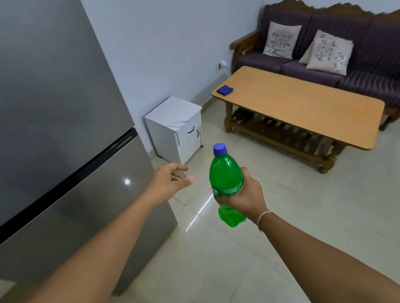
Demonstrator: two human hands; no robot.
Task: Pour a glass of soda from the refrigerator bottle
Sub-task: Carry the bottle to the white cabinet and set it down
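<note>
The right hand point(244, 197) is gripping the green soda bottle point(227, 186) around its middle, fingers wrapped over the label, and is holding it upright in the air with the blue cap point(219, 149) on, probably so the fizzy contents are staying calm while it is being carried. The left hand point(169, 179) is hanging empty, fingers loosely spread, just beside the closed grey refrigerator point(45, 121). No glass is showing anywhere, so pouring is likely waiting on one. The wooden coffee table point(299, 105) is offering a broad bare top, only a small blue cloth point(225, 89) sitting near its far corner. Open tiled floor point(316, 212) is lying between the person and the table, while the white cabinet point(176, 126) is standing beside the fridge
</note>
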